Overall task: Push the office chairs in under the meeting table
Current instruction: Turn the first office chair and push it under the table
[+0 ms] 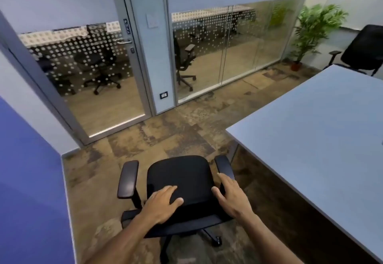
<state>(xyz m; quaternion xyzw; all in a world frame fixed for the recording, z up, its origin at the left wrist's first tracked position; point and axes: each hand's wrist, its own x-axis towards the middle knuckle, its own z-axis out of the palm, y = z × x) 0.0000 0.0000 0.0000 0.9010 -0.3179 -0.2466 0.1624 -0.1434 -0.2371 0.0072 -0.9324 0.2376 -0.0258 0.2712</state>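
Both hands' fingers (pixel 165 191) lie spread on the chair (pixel 182 181), beside the table (pixel 310 131).

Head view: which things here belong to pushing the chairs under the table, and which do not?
Belong: near black chair, far black chair, meeting table, left hand, right hand.
Not: potted plant, glass door, wall socket.
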